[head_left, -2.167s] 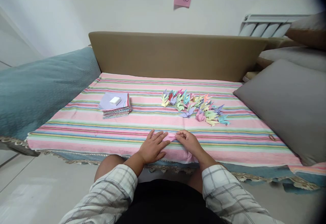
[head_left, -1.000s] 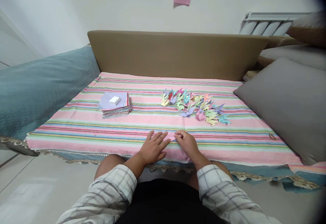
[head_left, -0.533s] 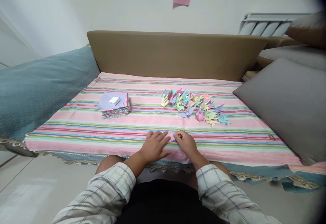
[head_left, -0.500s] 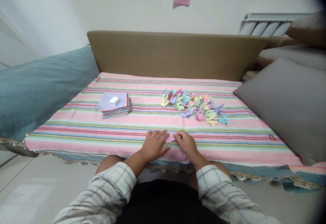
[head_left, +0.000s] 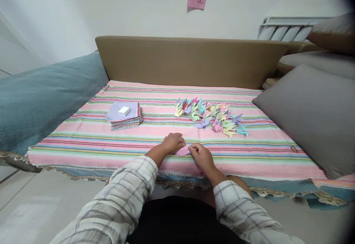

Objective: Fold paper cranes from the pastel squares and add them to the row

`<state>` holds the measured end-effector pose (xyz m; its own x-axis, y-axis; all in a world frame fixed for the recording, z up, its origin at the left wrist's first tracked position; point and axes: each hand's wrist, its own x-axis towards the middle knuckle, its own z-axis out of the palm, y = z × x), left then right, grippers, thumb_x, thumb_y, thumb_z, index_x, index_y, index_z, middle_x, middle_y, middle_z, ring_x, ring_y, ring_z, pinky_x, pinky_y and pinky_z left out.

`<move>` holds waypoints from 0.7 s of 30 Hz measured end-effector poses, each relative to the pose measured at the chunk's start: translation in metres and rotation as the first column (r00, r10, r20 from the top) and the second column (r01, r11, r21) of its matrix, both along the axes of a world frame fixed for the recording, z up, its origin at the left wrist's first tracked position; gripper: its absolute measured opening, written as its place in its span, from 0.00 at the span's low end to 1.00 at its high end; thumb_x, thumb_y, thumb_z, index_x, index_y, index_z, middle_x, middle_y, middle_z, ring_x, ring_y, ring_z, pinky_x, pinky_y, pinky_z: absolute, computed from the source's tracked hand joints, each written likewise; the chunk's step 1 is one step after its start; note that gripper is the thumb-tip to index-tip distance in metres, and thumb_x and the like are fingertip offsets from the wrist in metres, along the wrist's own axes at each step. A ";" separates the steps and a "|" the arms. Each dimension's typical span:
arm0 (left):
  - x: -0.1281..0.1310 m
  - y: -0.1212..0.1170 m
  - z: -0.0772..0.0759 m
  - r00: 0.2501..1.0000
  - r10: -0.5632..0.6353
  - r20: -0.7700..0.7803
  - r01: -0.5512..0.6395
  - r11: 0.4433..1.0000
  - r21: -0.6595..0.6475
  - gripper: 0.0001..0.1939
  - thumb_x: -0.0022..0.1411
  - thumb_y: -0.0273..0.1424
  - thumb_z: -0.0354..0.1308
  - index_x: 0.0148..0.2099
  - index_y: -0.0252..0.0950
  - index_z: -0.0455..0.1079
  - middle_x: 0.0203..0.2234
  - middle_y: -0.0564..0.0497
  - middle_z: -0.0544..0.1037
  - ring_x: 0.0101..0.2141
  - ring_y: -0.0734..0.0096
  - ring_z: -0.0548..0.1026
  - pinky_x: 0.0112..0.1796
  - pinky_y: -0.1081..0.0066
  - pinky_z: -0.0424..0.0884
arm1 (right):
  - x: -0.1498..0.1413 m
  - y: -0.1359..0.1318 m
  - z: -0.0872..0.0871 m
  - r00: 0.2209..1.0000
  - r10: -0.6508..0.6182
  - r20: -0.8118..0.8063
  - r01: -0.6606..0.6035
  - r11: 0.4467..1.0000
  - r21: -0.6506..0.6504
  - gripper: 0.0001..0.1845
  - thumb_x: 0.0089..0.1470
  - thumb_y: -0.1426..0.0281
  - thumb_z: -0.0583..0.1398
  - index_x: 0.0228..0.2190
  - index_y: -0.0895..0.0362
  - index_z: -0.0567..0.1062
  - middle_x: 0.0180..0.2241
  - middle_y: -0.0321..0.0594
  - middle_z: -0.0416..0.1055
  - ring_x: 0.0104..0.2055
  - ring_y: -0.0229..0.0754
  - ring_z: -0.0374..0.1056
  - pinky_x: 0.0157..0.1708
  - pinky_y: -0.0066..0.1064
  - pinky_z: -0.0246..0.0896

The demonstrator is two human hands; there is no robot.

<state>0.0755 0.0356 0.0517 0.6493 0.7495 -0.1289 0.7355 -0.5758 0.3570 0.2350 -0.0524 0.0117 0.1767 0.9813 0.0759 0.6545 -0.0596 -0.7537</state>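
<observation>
A: Where is the paper [head_left: 183, 151]?
B: It lies folded on the striped cloth [head_left: 155, 130], near the front edge.
A: State each grip.
B: The right hand [head_left: 202, 158] pinches the paper's right end between thumb and forefinger. The left hand [head_left: 174, 142] is half closed at the opposite end, fingers curled; whether it grips the paper cannot be determined.
A: Adjacent items?
B: Cranes [head_left: 206, 116] in several colours, beyond the right hand; a stack [head_left: 124, 116] of sheets bearing a white block [head_left: 124, 110], farther left.
</observation>
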 end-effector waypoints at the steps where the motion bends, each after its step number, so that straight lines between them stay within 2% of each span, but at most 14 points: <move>1: 0.000 -0.001 -0.001 1.000 0.005 -0.009 -0.005 1.000 0.011 0.10 0.59 0.36 0.53 0.39 0.44 0.74 0.50 0.53 0.72 0.52 0.62 0.66 0.51 0.63 0.63 | 0.000 0.000 0.000 1.000 -0.001 0.001 0.001 1.000 0.001 0.14 0.53 0.57 0.53 0.29 0.52 0.73 0.29 0.33 0.74 0.31 0.40 0.68 0.29 0.27 0.53; 4: 0.000 -0.003 -0.002 0.999 0.018 -0.033 -0.017 0.999 0.041 0.08 0.58 0.35 0.54 0.39 0.43 0.73 0.55 0.51 0.66 0.54 0.57 0.64 0.52 0.57 0.62 | -0.001 -0.001 0.001 1.000 -0.001 0.003 0.001 1.000 0.007 0.14 0.53 0.57 0.53 0.29 0.52 0.74 0.29 0.33 0.75 0.31 0.39 0.68 0.29 0.27 0.53; 7: 0.000 -0.004 -0.001 0.999 0.018 -0.044 -0.015 0.998 0.064 0.08 0.58 0.35 0.54 0.38 0.42 0.73 0.55 0.50 0.65 0.53 0.55 0.64 0.51 0.55 0.63 | -0.001 -0.001 0.001 1.000 0.000 0.002 0.000 1.000 0.006 0.14 0.53 0.58 0.54 0.30 0.52 0.74 0.31 0.34 0.75 0.32 0.40 0.69 0.30 0.28 0.54; 16: -0.002 -0.005 -0.007 0.999 0.029 -0.022 -0.027 0.993 0.115 0.08 0.58 0.36 0.55 0.38 0.42 0.73 0.56 0.51 0.65 0.53 0.56 0.65 0.50 0.56 0.63 | -0.002 0.000 -0.001 0.999 -0.004 0.033 0.004 1.000 0.000 0.13 0.53 0.59 0.54 0.31 0.52 0.74 0.31 0.34 0.75 0.32 0.40 0.68 0.29 0.28 0.53; 21: -0.007 0.000 -0.014 0.999 0.000 0.032 -0.002 0.999 0.053 0.11 0.61 0.37 0.53 0.43 0.46 0.74 0.59 0.50 0.62 0.56 0.57 0.61 0.53 0.55 0.59 | -0.002 -0.002 -0.001 0.999 -0.006 0.032 0.005 1.000 0.006 0.14 0.54 0.58 0.53 0.31 0.52 0.74 0.31 0.34 0.75 0.32 0.39 0.68 0.29 0.27 0.53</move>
<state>0.0681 0.0359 0.0374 0.6519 0.7553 -0.0678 0.7246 -0.5940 0.3493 0.2330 -0.0542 0.0110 0.1796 0.9798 0.0878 0.6779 -0.0586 -0.7328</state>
